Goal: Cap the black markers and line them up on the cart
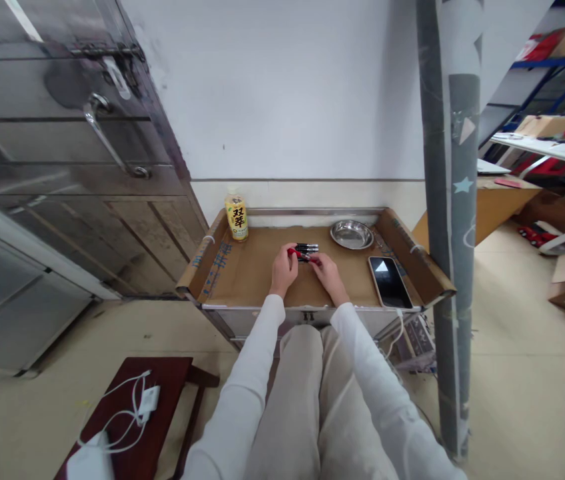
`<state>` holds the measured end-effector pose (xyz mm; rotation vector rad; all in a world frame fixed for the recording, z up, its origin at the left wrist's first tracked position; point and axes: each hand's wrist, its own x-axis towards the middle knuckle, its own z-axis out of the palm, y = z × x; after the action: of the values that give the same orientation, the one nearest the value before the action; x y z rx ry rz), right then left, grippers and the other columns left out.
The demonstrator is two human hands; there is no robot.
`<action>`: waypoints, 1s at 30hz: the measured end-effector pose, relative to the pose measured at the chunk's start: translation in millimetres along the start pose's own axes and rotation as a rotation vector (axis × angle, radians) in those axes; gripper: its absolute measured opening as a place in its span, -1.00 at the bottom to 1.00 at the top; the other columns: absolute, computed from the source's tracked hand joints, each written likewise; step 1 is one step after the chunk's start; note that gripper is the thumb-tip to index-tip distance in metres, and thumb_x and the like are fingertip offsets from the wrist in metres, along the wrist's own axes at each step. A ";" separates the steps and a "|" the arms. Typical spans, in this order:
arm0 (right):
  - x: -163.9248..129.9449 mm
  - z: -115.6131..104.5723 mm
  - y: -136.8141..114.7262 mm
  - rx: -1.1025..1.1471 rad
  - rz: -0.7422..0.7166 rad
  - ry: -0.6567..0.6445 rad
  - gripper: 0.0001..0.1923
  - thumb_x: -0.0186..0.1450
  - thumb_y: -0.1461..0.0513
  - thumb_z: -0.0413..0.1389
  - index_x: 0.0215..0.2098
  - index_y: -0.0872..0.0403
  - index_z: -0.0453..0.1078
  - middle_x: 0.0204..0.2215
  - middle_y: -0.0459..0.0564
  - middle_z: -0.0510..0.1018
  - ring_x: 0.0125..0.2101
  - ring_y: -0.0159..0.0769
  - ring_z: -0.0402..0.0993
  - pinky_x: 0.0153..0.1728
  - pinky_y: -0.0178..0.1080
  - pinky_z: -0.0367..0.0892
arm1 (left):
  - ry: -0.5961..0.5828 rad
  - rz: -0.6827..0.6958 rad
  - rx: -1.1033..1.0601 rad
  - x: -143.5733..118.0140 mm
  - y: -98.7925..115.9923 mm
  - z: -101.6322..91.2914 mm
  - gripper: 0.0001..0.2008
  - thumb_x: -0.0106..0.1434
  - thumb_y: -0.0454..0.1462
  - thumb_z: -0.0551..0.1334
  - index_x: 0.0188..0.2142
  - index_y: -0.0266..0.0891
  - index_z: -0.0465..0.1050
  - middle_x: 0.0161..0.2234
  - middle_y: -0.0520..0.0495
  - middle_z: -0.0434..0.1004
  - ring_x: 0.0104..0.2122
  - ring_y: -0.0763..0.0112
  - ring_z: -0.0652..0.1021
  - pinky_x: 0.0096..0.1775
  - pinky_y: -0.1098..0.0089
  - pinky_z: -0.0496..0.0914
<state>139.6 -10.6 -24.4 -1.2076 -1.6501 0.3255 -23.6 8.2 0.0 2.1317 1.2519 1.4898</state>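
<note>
A red pen (301, 255) lies crosswise between my two hands above the cardboard-covered tabletop (247, 283). My left hand (283, 269) is closed around its left end, and the fingers of my right hand (329, 277) pinch the right end. Several dark pens with silvery ends (309, 247) lie side by side just beyond the red one, partly hidden by my fingers. Whether the red pen is capped is too small to tell.
A yellow-labelled bottle (237, 216) stands at the back left. A shallow metal dish (351, 235) sits at the back right, with a phone (390, 282) nearer me. Folded cardboard edges (415, 252) rise at the sides. A grey wrapped pole (455, 267) stands right.
</note>
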 end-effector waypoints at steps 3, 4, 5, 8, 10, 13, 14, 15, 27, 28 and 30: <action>0.5 -1.7 -3.0 -0.010 -0.011 0.002 -0.77 0.37 0.15 -0.01 -0.16 0.06 0.43 -0.21 0.10 0.56 -0.20 -0.18 0.49 -0.08 -0.09 0.40 | 0.004 -0.015 -0.008 -0.1 -0.3 -0.1 -0.74 0.39 -0.28 0.00 0.04 -0.21 0.26 -0.04 -0.20 0.50 -0.07 0.32 0.55 -0.03 0.29 0.43; 0.6 -2.1 -3.8 -0.014 -0.014 0.002 -0.77 0.37 0.14 -0.01 -0.17 0.05 0.43 -0.22 0.09 0.55 -0.21 -0.17 0.49 -0.09 -0.09 0.40 | 0.003 -0.019 -0.006 -0.1 -0.1 -0.2 -0.74 0.39 -0.28 0.00 0.03 -0.21 0.26 -0.04 -0.20 0.50 -0.07 0.32 0.55 -0.03 0.29 0.43; 0.7 -2.4 -4.4 -0.017 -0.015 0.002 -0.77 0.38 0.13 -0.02 -0.18 0.04 0.44 -0.23 0.08 0.55 -0.21 -0.18 0.49 -0.09 -0.10 0.41 | 0.003 -0.022 -0.004 0.0 0.2 -0.3 -0.75 0.39 -0.28 0.00 0.03 -0.20 0.26 -0.04 -0.20 0.50 -0.07 0.32 0.55 -0.03 0.29 0.43; 0.8 -2.6 -5.2 -0.029 -0.017 0.014 -0.75 0.39 0.12 -0.03 -0.18 0.04 0.44 -0.24 0.08 0.54 -0.21 -0.17 0.48 -0.10 -0.11 0.40 | 0.021 -0.028 -0.006 0.5 1.1 -0.5 -0.76 0.39 -0.28 0.00 0.02 -0.20 0.26 -0.05 -0.20 0.50 -0.07 0.31 0.55 -0.03 0.28 0.43; 1.0 -2.5 -4.9 -0.052 -0.014 0.037 -0.74 0.40 0.12 -0.04 -0.18 0.05 0.44 -0.25 0.08 0.54 -0.20 -0.16 0.47 -0.09 -0.10 0.39 | 0.041 -0.032 -0.006 1.0 1.4 -0.6 -0.77 0.39 -0.29 0.01 0.01 -0.20 0.27 -0.05 -0.20 0.50 -0.07 0.32 0.54 -0.01 0.28 0.42; 1.1 -2.9 -4.2 -0.108 0.009 0.091 -0.73 0.41 0.12 -0.07 -0.17 0.05 0.43 -0.25 0.09 0.53 -0.18 -0.15 0.44 -0.08 -0.09 0.37 | 0.036 -0.043 -0.009 1.6 1.7 -0.6 -0.79 0.38 -0.31 0.02 -0.03 -0.20 0.29 -0.09 -0.17 0.51 -0.12 0.34 0.55 -0.04 0.31 0.42; 1.1 -3.2 -4.0 -0.126 0.017 0.110 -0.72 0.41 0.12 -0.08 -0.17 0.05 0.43 -0.24 0.09 0.52 -0.18 -0.14 0.42 -0.07 -0.09 0.36 | 0.013 -0.043 -0.014 1.8 2.0 -0.7 -0.80 0.37 -0.32 0.02 -0.05 -0.20 0.30 -0.11 -0.15 0.52 -0.15 0.36 0.55 -0.06 0.33 0.42; 1.1 -3.5 -3.9 -0.142 0.022 0.126 -0.72 0.42 0.13 -0.09 -0.16 0.05 0.42 -0.24 0.09 0.52 -0.17 -0.14 0.41 -0.07 -0.08 0.35 | -0.024 -0.039 -0.019 1.9 2.5 -0.9 -0.81 0.36 -0.33 0.03 -0.07 -0.19 0.31 -0.14 -0.12 0.53 -0.19 0.38 0.55 -0.09 0.34 0.43; 0.5 -2.1 -0.1 -0.200 0.010 0.162 -0.69 0.44 0.11 -0.13 -0.13 0.04 0.41 -0.24 0.08 0.48 -0.18 -0.15 0.37 -0.07 -0.09 0.33 | -0.352 0.085 0.187 -5.2 5.8 -1.4 -0.82 0.23 -0.40 0.15 -0.19 -0.14 0.39 -0.27 -0.05 0.53 -0.23 0.27 0.52 -0.08 0.23 0.40; 0.4 -2.2 0.2 -0.199 0.008 0.157 -0.69 0.44 0.11 -0.13 -0.13 0.04 0.42 -0.24 0.09 0.48 -0.17 -0.15 0.38 -0.08 -0.09 0.33 | -0.358 0.085 0.188 -5.5 4.8 -1.1 -0.81 0.23 -0.40 0.15 -0.19 -0.14 0.39 -0.26 -0.06 0.53 -0.22 0.27 0.52 -0.08 0.22 0.40; 0.1 -2.6 0.5 -0.197 0.008 0.146 -0.69 0.44 0.11 -0.12 -0.13 0.04 0.42 -0.23 0.09 0.48 -0.17 -0.14 0.38 -0.08 -0.09 0.34 | -0.368 0.080 0.181 -5.6 3.4 -0.9 -0.80 0.22 -0.43 0.15 -0.19 -0.15 0.39 -0.24 -0.06 0.53 -0.19 0.26 0.51 -0.07 0.22 0.39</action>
<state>142.1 -11.1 -23.5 -1.3516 -1.5783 0.0774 -23.3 1.7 -1.0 2.4552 1.2125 0.9757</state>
